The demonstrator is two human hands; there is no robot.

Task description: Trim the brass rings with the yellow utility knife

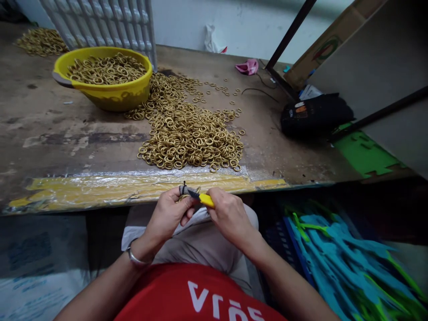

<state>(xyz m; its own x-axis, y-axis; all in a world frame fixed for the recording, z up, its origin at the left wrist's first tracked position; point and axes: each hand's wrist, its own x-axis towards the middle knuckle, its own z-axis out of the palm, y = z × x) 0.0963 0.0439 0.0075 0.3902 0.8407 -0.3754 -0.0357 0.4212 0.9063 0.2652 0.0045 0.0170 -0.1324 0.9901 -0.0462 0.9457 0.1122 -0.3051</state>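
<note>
My right hand (230, 215) is closed round a yellow-handled utility knife (206, 200). Its dark blade points left, toward the fingers of my left hand (170, 211). Between the left thumb and fingers I pinch a gold-coloured ring (183, 197), partly hidden by the fingers and the blade. A grey wrap (183, 190) with a black tie covers a fingertip of the left hand. Both hands are close together over my lap, just in front of the table edge. Beyond them on the table spreads a heap of gold-coloured rings (197, 138).
A yellow basin (115, 96) full of similar rings stands behind the heap at left. Another ring pile (42, 42) lies far left. A black bag (314, 115) sits at right beside dark metal bars. Below right, a blue crate (297, 249) holds turquoise and green pieces.
</note>
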